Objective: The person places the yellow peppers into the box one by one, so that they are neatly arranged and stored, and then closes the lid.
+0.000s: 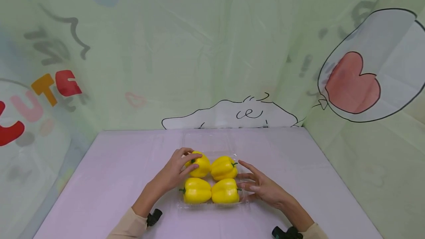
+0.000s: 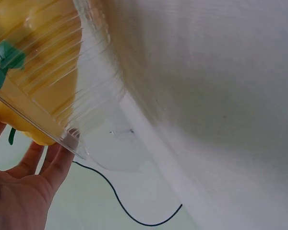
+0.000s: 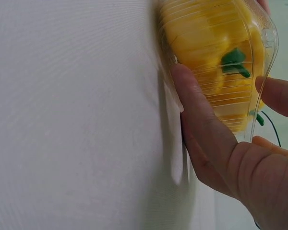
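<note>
A clear plastic clamshell box (image 1: 209, 205) lies on the table, with yellow bell peppers in two rows. My left hand (image 1: 173, 169) holds the back left bell pepper (image 1: 203, 167), thumb and fingers around it. Beside that one sits the back right bell pepper (image 1: 223, 169). The front left bell pepper (image 1: 197, 191) has its green stem to the left; the front right bell pepper (image 1: 225, 191) points its stem right. At the box's right side, my right hand (image 1: 265, 189) has its fingers loosely spread. In the right wrist view a finger (image 3: 197, 100) rests along the ribbed wall.
The box's transparent lid (image 1: 209, 141) is folded back flat behind the peppers. A pale table (image 1: 126, 169) surrounds the box. Printed cloth (image 1: 199, 58) hangs behind and at both sides. Each wrist wears a black camera (image 1: 154, 217).
</note>
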A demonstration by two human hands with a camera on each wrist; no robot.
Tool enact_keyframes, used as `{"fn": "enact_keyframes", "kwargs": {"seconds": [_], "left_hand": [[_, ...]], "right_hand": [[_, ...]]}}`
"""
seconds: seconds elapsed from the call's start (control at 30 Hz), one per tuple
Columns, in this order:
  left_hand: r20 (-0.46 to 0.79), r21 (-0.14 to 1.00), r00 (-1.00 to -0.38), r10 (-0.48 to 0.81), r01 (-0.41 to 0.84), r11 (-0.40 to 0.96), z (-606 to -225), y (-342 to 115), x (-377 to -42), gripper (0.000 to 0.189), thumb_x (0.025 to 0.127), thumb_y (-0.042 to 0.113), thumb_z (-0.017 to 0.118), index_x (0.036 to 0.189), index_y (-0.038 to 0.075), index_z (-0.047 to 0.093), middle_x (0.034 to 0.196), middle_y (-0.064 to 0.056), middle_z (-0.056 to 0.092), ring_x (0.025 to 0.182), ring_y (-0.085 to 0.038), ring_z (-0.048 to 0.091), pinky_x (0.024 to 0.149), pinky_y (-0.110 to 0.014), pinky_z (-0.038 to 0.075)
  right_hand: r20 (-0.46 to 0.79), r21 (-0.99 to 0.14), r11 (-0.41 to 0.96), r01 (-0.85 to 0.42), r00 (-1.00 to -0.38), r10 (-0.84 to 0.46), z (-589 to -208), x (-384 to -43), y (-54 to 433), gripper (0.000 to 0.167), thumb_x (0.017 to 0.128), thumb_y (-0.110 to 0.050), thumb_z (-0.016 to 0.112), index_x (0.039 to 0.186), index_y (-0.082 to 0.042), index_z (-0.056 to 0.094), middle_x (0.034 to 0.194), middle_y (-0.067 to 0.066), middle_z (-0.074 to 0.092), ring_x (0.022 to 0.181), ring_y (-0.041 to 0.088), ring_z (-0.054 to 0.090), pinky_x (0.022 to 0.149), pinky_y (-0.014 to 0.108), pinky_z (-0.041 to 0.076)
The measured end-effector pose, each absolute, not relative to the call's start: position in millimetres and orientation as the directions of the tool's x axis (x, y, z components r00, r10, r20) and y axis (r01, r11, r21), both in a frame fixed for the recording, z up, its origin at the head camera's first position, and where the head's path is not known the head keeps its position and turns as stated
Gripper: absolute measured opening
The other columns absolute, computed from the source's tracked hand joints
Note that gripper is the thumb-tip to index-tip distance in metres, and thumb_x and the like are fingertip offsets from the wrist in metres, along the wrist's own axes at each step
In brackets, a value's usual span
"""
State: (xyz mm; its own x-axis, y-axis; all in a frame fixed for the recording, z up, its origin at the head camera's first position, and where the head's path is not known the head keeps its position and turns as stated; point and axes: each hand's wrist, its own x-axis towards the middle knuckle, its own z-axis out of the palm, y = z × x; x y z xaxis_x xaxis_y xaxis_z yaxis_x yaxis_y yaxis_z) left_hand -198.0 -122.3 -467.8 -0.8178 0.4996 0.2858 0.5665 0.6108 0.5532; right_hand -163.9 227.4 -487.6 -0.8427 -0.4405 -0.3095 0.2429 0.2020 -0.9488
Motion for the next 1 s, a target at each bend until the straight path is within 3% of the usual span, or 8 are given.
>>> {"fn": "enact_keyframes", "kwargs": {"seconds": [0.13, 0.37, 0.63, 1.0], "left_hand": [[0.328, 0.523, -0.798, 0.505, 0.599, 0.607, -470.6, -124.7, -197.8, 0.038, 0.103, 0.027, 0.068, 0.141, 0.023, 0.067, 0.144, -0.008, 0.058, 0.13, -0.026, 0.054, 0.099, -0.043, 0.058], [0.38, 0.537, -0.787, 0.486, 0.616, 0.577, -478.3, -128.0, -198.0, 0.036, 0.104, 0.025, 0.066, 0.14, 0.019, 0.067, 0.148, -0.011, 0.059, 0.139, -0.032, 0.058, 0.113, -0.052, 0.053], [0.417, 0.591, -0.784, 0.46, 0.619, 0.518, -481.8, -132.6, -193.9, 0.037, 0.103, 0.021, 0.069, 0.139, 0.017, 0.067, 0.147, -0.01, 0.062, 0.136, -0.032, 0.063, 0.111, -0.052, 0.054], [0.18, 0.74, -0.879, 0.441, 0.417, 0.528, -469.7, -133.7, -198.2, 0.058, 0.102, 0.024, 0.071, 0.155, 0.01, 0.052, 0.147, -0.009, 0.057, 0.132, -0.027, 0.06, 0.112, -0.046, 0.055]], "right_hand": [[-0.311, -0.948, 0.209, 0.241, -0.845, -0.434, -487.2, -163.8, 227.2, 0.092, 0.103, -0.021, 0.07, 0.172, -0.025, 0.009, 0.164, 0.036, 0.031, 0.128, 0.029, 0.064, 0.09, 0.048, 0.066], [-0.309, -0.949, 0.2, 0.243, -0.845, -0.437, -487.0, -163.3, 227.0, 0.092, 0.102, -0.02, 0.07, 0.172, -0.025, 0.009, 0.164, 0.036, 0.03, 0.128, 0.029, 0.064, 0.09, 0.049, 0.065], [-0.307, -0.949, 0.205, 0.239, -0.844, -0.44, -486.1, -163.1, 226.7, 0.092, 0.103, -0.021, 0.07, 0.172, -0.024, 0.009, 0.164, 0.037, 0.031, 0.128, 0.029, 0.064, 0.09, 0.048, 0.065], [-0.305, -0.949, 0.212, 0.233, -0.847, -0.436, -486.6, -163.1, 226.1, 0.093, 0.103, -0.022, 0.07, 0.172, -0.023, 0.009, 0.164, 0.037, 0.032, 0.13, 0.031, 0.064, 0.09, 0.049, 0.065]]}}
